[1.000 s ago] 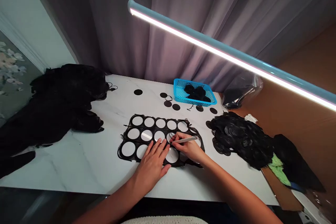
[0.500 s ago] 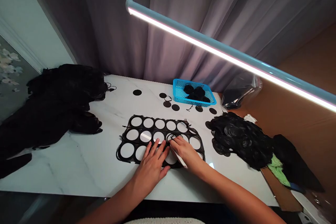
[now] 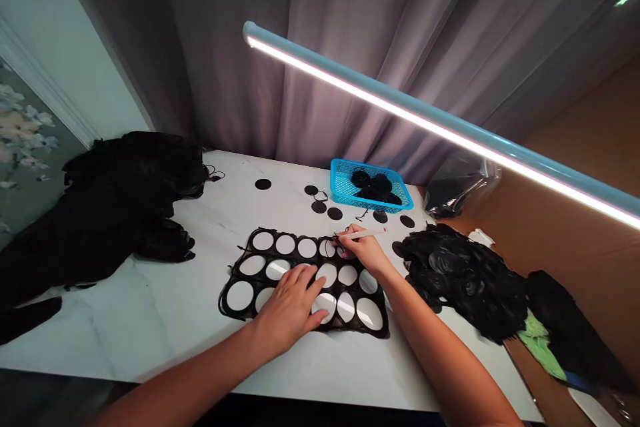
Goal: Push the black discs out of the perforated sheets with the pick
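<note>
A black sheet with rows of round holes (image 3: 250, 282) lies flat on the white marbled table (image 3: 170, 320). Spread fingers of my left hand (image 3: 287, 310) press on the middle of the sheet, and the hand holds nothing. My right hand (image 3: 363, 250) is at the far right part of the sheet, gripping a slim white pen-like tool (image 3: 369, 233) that tilts up to the right. Thin black loops show by its fingertips; whether the fingers hold them too I cannot tell. The tool's tip is hidden.
Several black discs (image 3: 319, 207) lie beyond the sheet, near a blue basket (image 3: 340, 188) with black pieces inside. A heap of black pieces (image 3: 460, 267) sits at the right, black fabric (image 3: 125, 200) at the left. A lit tube lamp (image 3: 425, 110) hangs across the view.
My right hand has moved away from me, from the sheet's middle row to its far row, and the tool has swung to point up right. My left hand stays on the sheet.
</note>
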`<state>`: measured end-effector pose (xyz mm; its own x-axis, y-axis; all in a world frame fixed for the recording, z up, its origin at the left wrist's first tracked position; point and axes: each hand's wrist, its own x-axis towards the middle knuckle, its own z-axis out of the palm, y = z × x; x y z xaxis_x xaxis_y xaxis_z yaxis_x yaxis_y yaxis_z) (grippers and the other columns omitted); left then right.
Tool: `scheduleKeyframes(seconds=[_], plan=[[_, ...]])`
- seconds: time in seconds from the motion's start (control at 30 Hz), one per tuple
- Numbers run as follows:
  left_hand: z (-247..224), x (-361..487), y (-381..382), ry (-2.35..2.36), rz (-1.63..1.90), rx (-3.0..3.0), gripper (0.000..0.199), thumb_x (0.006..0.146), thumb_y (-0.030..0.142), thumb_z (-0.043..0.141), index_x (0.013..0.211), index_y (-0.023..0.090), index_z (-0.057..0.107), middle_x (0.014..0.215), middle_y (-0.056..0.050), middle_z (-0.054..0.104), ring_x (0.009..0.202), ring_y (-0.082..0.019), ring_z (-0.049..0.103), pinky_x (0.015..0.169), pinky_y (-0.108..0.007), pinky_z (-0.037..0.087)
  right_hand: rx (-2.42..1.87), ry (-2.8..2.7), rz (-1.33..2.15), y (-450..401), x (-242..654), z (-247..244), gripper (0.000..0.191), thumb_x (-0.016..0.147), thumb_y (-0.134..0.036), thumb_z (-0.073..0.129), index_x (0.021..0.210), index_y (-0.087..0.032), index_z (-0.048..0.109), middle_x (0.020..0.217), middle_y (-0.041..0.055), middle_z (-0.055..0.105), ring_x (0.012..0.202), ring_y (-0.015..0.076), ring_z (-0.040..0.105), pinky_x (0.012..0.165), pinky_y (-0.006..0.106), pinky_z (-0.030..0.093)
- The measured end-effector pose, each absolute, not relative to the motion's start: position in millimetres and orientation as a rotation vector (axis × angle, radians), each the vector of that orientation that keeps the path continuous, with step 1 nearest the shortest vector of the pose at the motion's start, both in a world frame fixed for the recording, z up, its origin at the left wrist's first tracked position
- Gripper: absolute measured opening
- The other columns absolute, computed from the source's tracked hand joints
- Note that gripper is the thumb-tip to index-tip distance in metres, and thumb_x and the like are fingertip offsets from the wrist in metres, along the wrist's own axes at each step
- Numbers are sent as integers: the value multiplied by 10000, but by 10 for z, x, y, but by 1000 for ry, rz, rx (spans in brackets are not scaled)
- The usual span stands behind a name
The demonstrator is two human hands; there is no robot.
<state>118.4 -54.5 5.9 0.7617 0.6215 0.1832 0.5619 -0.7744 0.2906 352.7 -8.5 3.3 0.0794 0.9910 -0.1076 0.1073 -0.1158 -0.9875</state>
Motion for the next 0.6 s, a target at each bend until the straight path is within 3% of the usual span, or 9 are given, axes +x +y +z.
scheduleKeyframes(seconds=[0.13, 0.27, 0.43, 0.6], plan=[[-13, 1297, -318, 888, 389, 2780, 505, 905, 366, 612, 1344, 156, 476, 1424, -159, 473, 1360, -319, 399, 1081, -461, 391, -1202, -996, 1584, -119, 3573, 62, 317, 706, -358, 777, 736, -190, 510, 907, 57, 672, 863, 186, 667, 546, 206, 491], [-207, 1304, -290, 872, 354, 2848, 556, 937, 425, 543, 1416, 182, 398, 1490, -147, 416, 1416, -314, 316, 1140, -511, 283, -1076, -870, 1955, -141, 3798, 115, 291, 719, -275, 796, 724, -171, 524, 858, 54, 685, 743, 112, 653, 601, 181, 524], [-258, 1279, -340, 872, 358, 2846, 655, 954, 454, 495, 1498, 176, 259, 1544, -149, 331, 1455, -296, 219, 1160, -516, 218, -999, -588, 1702, -31, 4103, 158, 305, 680, -257, 825, 717, -183, 532, 842, 40, 675, 733, 89, 628, 627, 157, 526], [-222, 1281, -336, 862, 354, 2862, 648, 952, 434, 509, 1488, 152, 279, 1536, -171, 336, 1458, -303, 205, 1157, -524, 219, -1129, -701, 1665, -3, 4031, 160, 296, 714, -283, 784, 705, -198, 501, 861, 65, 664, 816, 157, 641, 694, 259, 555]])
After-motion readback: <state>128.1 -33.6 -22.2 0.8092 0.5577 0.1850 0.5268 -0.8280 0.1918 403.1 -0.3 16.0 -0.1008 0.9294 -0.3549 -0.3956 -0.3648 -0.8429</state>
